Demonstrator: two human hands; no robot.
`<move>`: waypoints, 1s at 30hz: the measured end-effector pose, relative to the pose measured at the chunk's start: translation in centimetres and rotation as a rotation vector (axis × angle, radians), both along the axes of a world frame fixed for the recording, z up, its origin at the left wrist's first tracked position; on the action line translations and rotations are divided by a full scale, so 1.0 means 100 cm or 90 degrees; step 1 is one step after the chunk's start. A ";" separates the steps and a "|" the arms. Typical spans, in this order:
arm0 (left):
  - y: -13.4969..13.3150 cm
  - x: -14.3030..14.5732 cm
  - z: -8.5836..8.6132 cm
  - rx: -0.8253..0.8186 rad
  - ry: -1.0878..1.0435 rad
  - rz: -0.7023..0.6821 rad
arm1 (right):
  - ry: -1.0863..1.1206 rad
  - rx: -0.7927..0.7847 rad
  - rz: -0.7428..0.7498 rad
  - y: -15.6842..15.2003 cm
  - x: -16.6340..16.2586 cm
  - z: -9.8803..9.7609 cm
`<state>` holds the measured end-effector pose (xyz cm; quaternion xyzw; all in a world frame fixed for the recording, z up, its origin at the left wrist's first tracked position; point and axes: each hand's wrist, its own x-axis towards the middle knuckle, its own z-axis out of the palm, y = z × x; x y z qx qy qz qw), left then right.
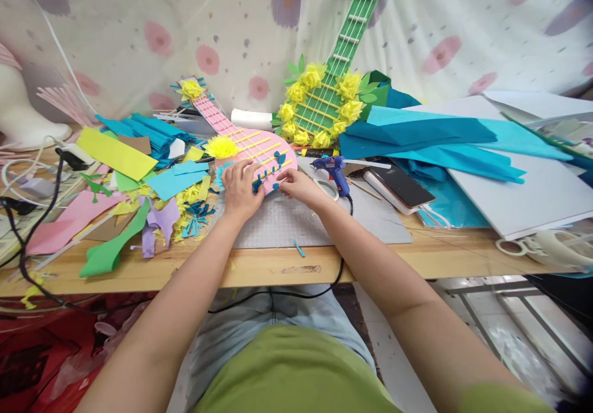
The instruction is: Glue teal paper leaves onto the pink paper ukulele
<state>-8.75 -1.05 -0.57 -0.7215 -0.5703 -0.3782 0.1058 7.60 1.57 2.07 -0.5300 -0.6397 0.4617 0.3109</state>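
Note:
A pink toy guitar (266, 140) with yellow bars, white strings and blue paper pieces lies tilted on the grey cutting mat (370, 221). On its lower body rests my left hand (241, 192), fingers spread over the surface beside a light-blue fringed flower (225, 173). My right hand (299, 187) is at the guitar's lower right edge, thumb and fingertips pinched at a small dark-blue paper piece (276, 186). A yellow paper flower (221, 147) sits on the guitar just above my left hand. Right of my right hand lies a blue glue gun (334, 171).
A green guitar (319, 105) ringed with yellow flowers leans against the curtain. Paper scraps (157, 218) crowd the left side. Blue crepe paper (417, 138), a phone (401, 183) on a white power bank and scissors (512, 246) lie right. A black cable (341, 271) hangs over the table edge.

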 end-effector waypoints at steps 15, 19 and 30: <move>-0.001 -0.007 -0.002 -0.011 -0.044 0.017 | -0.111 0.000 -0.001 0.016 -0.021 -0.005; -0.001 -0.008 -0.002 -0.014 -0.042 0.022 | -0.125 0.002 0.002 0.018 -0.024 -0.007; -0.001 -0.007 -0.003 -0.006 -0.042 0.028 | -0.143 0.011 -0.004 0.018 -0.029 -0.004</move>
